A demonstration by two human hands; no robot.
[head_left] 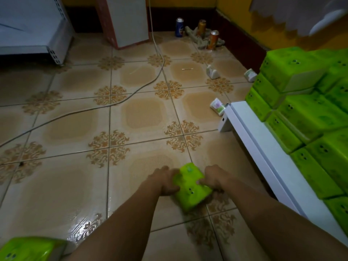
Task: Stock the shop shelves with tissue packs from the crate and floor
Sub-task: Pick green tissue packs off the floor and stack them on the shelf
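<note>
Gripping tissue pack (pixel 189 195), left hand (pixel 166 181), right hand (pixel 211 178)

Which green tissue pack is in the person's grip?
The pack between left hand and right hand, at the floor; the stack sits on the white shelf, another lies bottom-left.

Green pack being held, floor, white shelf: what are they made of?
Green pack: likely thin plastic film over soft tissue, going by the slight sheen and soft rounded corners where the left hand and right hand grip it.
Floor: probably glazed ceramic tile, with grout lines, a printed pattern and glossy glare.
White shelf: looks like painted sheet metal, with a thin folded edge and smooth white finish. Plastic is possible.
</note>
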